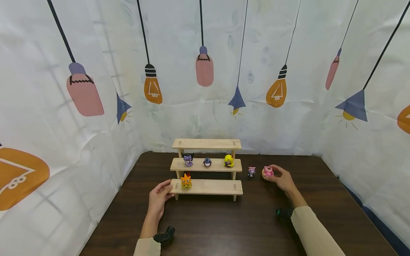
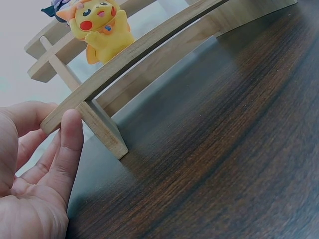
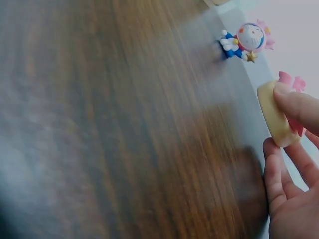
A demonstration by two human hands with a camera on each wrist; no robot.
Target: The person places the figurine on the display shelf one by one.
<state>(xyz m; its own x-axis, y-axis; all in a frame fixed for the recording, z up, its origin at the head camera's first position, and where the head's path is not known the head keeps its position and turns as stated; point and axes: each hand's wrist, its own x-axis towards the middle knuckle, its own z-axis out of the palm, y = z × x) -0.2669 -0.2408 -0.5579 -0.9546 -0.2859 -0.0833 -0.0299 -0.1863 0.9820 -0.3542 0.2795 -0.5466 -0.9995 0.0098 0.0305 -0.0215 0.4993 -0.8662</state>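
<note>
My left hand [image 1: 157,201] pinches the left end of the lowest step of a three-tier wooden display stand [image 1: 208,186]; in the left wrist view its thumb [image 2: 69,149] presses the edge near a leg. On that step, close to the hand, stands a yellow Pikachu figurine [image 1: 186,182] with an orange hood. To the right of the stand, my right hand [image 1: 285,182] holds a pink figurine [image 1: 268,171] with a round tan base [image 3: 274,117], tilted on its side between thumb and fingers. Beside it on the table stands a small blue-and-white figurine with a pink headpiece [image 3: 250,37].
The middle step carries a purple figurine with dark ears [image 1: 188,160], a small blue-grey figurine [image 1: 207,162] and a yellow-haired figurine [image 1: 229,161]. The stand is on a dark wood table [image 1: 224,227]. A white cloth with printed lamps [image 1: 179,121] hangs around the table.
</note>
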